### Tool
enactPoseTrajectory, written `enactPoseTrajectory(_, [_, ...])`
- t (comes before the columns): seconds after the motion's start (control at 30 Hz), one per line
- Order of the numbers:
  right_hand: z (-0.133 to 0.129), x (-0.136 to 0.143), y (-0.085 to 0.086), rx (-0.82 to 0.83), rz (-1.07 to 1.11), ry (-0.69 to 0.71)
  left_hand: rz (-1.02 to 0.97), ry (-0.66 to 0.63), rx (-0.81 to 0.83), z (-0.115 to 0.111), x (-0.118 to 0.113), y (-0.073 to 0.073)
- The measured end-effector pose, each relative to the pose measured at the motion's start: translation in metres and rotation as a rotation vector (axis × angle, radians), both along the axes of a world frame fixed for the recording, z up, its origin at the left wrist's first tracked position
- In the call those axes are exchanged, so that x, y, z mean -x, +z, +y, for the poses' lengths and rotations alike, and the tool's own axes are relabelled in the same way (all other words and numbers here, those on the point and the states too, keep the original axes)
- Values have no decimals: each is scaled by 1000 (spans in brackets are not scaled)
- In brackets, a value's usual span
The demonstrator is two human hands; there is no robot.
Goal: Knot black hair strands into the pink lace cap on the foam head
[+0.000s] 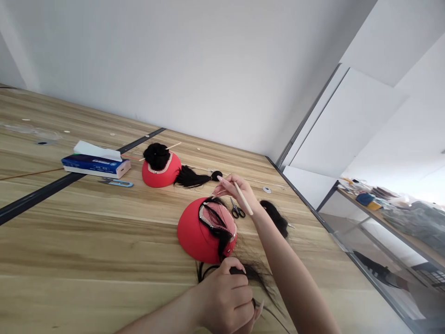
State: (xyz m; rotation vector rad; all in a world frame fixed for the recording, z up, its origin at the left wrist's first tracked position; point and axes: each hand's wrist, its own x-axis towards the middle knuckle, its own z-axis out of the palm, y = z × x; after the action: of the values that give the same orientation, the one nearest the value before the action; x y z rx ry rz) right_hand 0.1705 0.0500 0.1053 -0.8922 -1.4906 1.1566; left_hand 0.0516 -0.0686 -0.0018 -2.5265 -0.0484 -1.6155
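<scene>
Counter [104, 250]: light brown, streaked wood-grain pattern, crossed at left by a dark grey strip [45, 195]. Near dome [194, 232] and far dome [160, 178]: plain red. Mesh cap [217, 215] on near dome: pink. Hair bundle [191, 177] at far side: black. Tissue box [92, 165] at left: dark blue over white, pale pink end. Cutter [120, 183]: light blue. Scissors [238, 212]: black handles. Wall [194, 69]: pale grey-white.

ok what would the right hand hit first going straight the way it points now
Likely the dark hair on the pink mesh cap, just past the right hand, though depth is unclear.
</scene>
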Motion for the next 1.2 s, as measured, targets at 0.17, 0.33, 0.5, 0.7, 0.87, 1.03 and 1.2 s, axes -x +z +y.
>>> enactPoseTrajectory(0.17, [31,27,-22,168,-56,179,3,-21,-28,4,1,3])
enactPoseTrajectory(0.33, [49,30,-38,271,-54,191,-13,-13,-9,6,1,8])
enactPoseTrajectory(0.5, [49,10,-45,312,83,102,-11,-16,-6,5,0,9])
enactPoseTrajectory(0.7, [31,-33,-66,308,249,-137,27,-5,17,2,1,8])
enactPoseTrajectory(0.87, [0,-79,-76,304,269,-321,54,-31,3,3,0,6])
enactPoseTrajectory(1.03, [-48,-92,-66,217,293,-410,51,-29,10,2,0,6])
enactPoseTrajectory(1.2, [-85,-61,-51,207,194,-175,48,-50,16,2,0,9])
